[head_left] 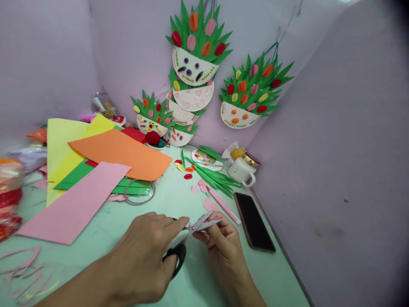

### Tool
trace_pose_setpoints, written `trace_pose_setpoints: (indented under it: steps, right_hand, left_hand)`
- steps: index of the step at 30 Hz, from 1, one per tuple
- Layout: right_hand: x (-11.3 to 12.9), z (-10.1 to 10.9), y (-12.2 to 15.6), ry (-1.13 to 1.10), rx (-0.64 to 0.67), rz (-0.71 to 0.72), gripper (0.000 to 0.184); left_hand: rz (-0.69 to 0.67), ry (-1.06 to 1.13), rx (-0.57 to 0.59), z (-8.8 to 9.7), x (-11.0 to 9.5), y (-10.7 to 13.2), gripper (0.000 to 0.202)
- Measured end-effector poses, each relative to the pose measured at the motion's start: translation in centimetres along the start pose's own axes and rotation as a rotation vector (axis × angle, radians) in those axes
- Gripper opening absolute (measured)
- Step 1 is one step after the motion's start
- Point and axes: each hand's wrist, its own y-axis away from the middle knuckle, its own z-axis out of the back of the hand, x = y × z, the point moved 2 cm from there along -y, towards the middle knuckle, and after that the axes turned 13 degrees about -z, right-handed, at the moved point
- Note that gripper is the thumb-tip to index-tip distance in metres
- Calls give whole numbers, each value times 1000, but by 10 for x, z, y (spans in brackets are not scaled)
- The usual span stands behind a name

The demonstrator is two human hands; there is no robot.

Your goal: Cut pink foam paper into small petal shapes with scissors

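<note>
My left hand [150,251] is closed on a pair of scissors [193,228] with black handles, its thumb through the lower loop. The scissors' blades are parted and point right, toward the fingertips of my right hand [225,243]. That hand pinches a small pink paper piece, mostly hidden behind the fingers and blades. Just beyond the hands lie pink paper cutouts [210,204] and a pink pen [223,206]. A dark phone [254,221] rests to the right of my right hand.
Coloured sheets, including an orange sheet [128,151] and a pink strip [76,204], overlap at the left. Pink paper scraps [27,273] lie near the left edge. Green paper leaves [214,177] and a white mug [242,170] sit toward the back. Paper-plate crafts [194,64] hang on the wall.
</note>
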Motion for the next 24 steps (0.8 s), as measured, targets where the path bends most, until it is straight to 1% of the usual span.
trace_pose_setpoints:
  steps: [5, 10, 15, 19, 24]
  right_hand:
    - [-1, 1, -1, 9, 27, 3, 13]
    - [-1, 1, -2, 25, 38, 6, 12]
    - [-3, 1, -2, 28, 31, -9, 12]
    - [-3, 1, -2, 31, 34, -9, 13]
    - [-3, 1, -2, 34, 32, -9, 13]
  left_hand:
    - [26, 1, 19, 2, -1, -1, 43]
    - [45, 6, 7, 2, -3, -1, 46]
    - [42, 36, 32, 3, -1, -2, 44]
    - [36, 24, 45, 4, 0, -1, 49]
    - [27, 6, 55, 5, -2, -1, 49]
